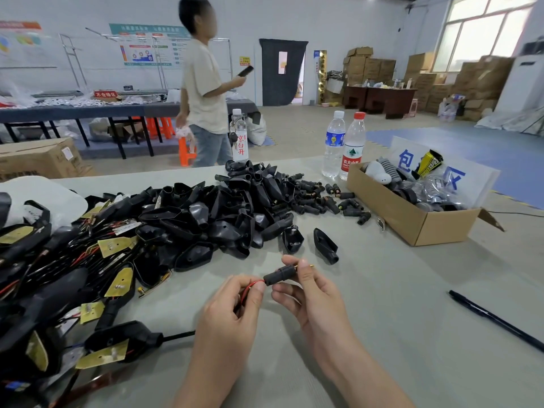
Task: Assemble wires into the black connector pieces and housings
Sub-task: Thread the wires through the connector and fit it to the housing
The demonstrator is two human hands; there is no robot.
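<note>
Well left of my left hand (232,313) lie wired housings (59,275) with brass plates, and beyond it the heap of empty black housings (223,213). That hand's fingers are curled, pinching a red wire (250,287) whose end meets the black connector piece (279,275). My right hand (312,293) grips the connector between thumb and fingers, above the tabletop (397,290). A black pen (494,319) lies farther right.

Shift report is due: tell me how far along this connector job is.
Done, apparently: the wired assemblies heaped at left. In hand: the left hand pinches a red wire entering the black connector that the right hand holds. Left: a big pile of bare housings and the loose connectors behind it, so much remains.
</note>
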